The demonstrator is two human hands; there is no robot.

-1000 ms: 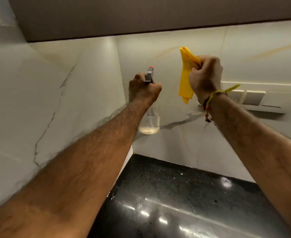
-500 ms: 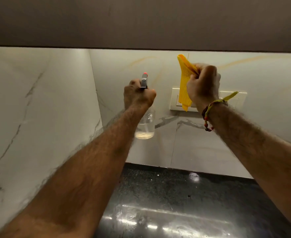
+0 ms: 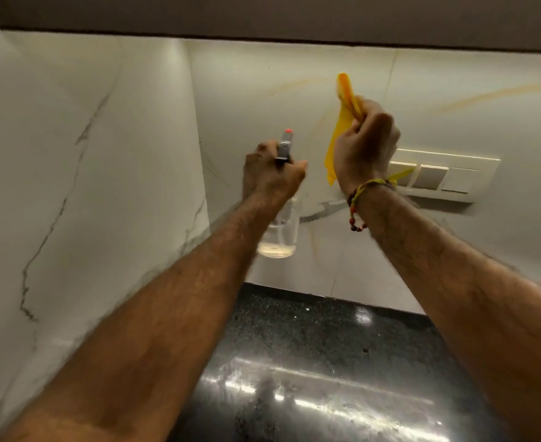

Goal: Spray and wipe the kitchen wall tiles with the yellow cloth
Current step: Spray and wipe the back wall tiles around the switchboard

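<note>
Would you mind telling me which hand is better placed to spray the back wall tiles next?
The left hand: it grips the spray bottle with its nozzle pointing at the back wall tiles. The right hand only clutches the yellow cloth, ready for wiping.

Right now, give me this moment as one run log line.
left hand: grips spray bottle, nozzle toward wall tiles | right hand: grips yellow cloth, raised by switch panel | wiping: cannot tell
</note>
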